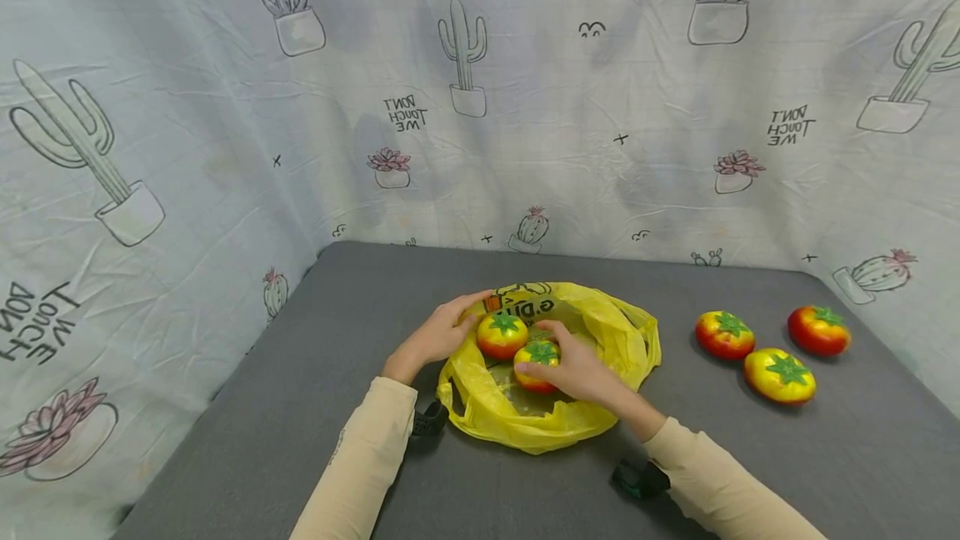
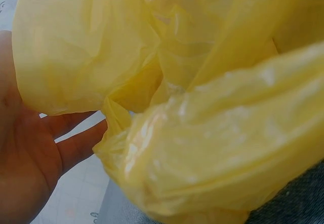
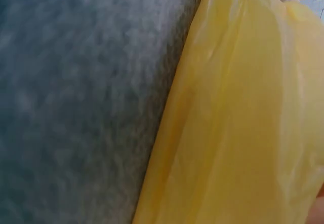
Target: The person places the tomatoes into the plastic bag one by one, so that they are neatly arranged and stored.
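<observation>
In the head view a yellow plastic bag (image 1: 487, 419) lies on the table with its mouth spread wide. Inside are two toy tomatoes, red and yellow with green leaf tops. My right hand (image 1: 581, 367) reaches over the near right rim and grips the nearer tomato (image 1: 534, 380). The other tomato (image 1: 498, 343) sits by the bag's left side, close to my left thumb. My left hand (image 1: 441, 330) touches the left rim with its fingers fairly straight. In the left wrist view, yellow plastic hides the ends of the left fingers (image 2: 81, 143). Plastic covers most of the right wrist view.
Three more toy tomatoes stand to the right of the bag: one at the left (image 1: 724, 335), a yellower one (image 1: 780, 375) in front, and a redder one (image 1: 819, 330) near the table's right edge. A cactus-print cloth (image 1: 555, 157) hangs behind the grey table (image 1: 315, 373).
</observation>
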The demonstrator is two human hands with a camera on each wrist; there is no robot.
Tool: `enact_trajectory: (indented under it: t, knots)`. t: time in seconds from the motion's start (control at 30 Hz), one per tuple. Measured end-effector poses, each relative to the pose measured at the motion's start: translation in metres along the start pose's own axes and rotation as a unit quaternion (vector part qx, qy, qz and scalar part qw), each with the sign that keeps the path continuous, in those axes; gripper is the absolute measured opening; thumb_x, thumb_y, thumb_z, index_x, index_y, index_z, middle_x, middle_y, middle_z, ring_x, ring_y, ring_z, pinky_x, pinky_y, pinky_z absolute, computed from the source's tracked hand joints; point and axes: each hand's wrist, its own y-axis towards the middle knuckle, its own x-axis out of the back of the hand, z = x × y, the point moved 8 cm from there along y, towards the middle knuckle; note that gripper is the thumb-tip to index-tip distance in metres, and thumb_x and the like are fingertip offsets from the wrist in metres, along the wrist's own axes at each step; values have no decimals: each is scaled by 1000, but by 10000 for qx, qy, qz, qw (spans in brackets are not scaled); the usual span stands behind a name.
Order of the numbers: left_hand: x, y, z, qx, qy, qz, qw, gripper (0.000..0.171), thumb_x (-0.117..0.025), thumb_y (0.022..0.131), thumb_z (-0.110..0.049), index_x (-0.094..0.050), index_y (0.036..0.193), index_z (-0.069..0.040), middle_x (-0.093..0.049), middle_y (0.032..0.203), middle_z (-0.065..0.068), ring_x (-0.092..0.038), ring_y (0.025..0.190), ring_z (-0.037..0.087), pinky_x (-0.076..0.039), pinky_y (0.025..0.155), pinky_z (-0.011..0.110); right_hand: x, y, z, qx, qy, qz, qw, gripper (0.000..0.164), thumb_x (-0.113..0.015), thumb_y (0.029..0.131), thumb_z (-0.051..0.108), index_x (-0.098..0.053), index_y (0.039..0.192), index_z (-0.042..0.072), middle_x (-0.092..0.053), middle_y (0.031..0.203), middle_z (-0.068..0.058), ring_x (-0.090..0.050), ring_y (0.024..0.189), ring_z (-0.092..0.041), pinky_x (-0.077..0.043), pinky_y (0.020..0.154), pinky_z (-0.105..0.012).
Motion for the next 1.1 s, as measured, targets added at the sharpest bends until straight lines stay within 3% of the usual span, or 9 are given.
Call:
enact_trajectory:
  t: [0.47, 0.87, 1.1]
  knots:
    - [1, 0, 1, -19, 1, -29, 10000, 46, -43, 101, -4, -40, 147, -12, -40, 146, 12, -35, 134, 31, -31, 106, 50, -13, -1, 14, 168, 97, -44, 9998, 80, -76, 80, 42, -40, 140, 4, -56, 121, -15, -59, 95, -21, -52, 80, -40]
    - [0, -1, 1, -61, 17, -34, 10000, 46, -44, 101, -4, -41, 146, -12, -40, 146, 11, -35, 133, 31, -31, 106, 50, -17, -4, 18, 282, 97, -74, 9995, 77, -77, 80, 41, -43, 140, 7, -55, 126, -14, -59, 100, -24, -52, 81, -42]
    - [-1, -2, 0, 31, -28, -39, 10000, 46, -43, 101, -4, -40, 147, -13, -40, 146, 11, -34, 134, 30, -31, 106, 50, -18, -5, 15, 255, 94, -60, 9996, 77, -76, 79, 43, -42, 139, 9, -57, 122, -14, -60, 93, -21, -53, 76, -39]
